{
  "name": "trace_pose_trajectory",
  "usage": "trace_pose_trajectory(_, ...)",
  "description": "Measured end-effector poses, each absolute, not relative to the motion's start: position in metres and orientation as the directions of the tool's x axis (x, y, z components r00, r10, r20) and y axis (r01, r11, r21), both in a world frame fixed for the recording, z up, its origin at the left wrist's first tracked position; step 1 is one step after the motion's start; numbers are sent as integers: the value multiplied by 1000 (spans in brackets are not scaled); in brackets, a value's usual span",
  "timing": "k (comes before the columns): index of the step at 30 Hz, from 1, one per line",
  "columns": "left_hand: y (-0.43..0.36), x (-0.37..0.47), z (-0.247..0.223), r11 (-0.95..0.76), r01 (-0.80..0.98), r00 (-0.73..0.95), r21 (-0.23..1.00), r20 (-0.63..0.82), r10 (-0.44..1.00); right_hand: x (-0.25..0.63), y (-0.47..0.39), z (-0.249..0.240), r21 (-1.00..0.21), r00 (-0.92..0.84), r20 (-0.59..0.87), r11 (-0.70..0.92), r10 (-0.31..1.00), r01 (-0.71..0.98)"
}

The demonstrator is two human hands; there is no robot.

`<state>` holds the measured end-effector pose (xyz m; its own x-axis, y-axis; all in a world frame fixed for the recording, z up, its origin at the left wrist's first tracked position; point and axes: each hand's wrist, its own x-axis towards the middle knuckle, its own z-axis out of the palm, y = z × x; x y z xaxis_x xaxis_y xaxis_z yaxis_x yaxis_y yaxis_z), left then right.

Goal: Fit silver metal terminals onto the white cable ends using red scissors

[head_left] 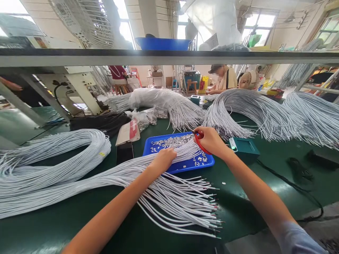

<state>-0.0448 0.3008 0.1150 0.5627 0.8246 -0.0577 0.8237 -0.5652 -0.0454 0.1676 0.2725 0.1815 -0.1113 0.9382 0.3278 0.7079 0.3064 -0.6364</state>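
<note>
My left hand point(163, 159) presses down on a fan of grey-white cables point(169, 197) that runs from the left across the green table, their stripped ends spread out toward the front. My right hand point(210, 141) is shut on red-handled scissors point(199, 138), held at the far end of the cable strands over a blue tray point(180, 165). The tray holds several small metal terminals point(172, 141). The scissors' blades are hidden by my fingers and the cables.
A small green box with a lit indicator point(242, 147) stands right of the tray. Large coils of grey cable point(53, 155) lie left and more bundles point(259, 113) behind. A black cord point(299, 174) trails at right. A seated person point(224, 79) works beyond the shelf point(169, 56).
</note>
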Motion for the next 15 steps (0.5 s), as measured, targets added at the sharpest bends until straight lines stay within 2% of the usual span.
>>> trace_pose_trajectory(6, 302, -50, 126, -515, 847, 517, 129, 25, 856, 164, 268, 185, -732, -71, 361, 330, 930, 595)
trace_pose_trajectory(11, 292, -44, 151, -494, 793, 501, 357, 80, 862, 166, 272, 187, -882, 53, 434, 412, 899, 231)
trace_pose_trajectory(13, 280, -41, 161, -506, 664, 580, 551, 48, 813, 168, 273, 187, -883, 135, 468, 457, 874, 102)
trace_pose_trajectory(15, 266, -39, 168, -428, 405, 675, 808, 51, 736, 167, 272, 188, -871, 200, 487, 489, 850, 40)
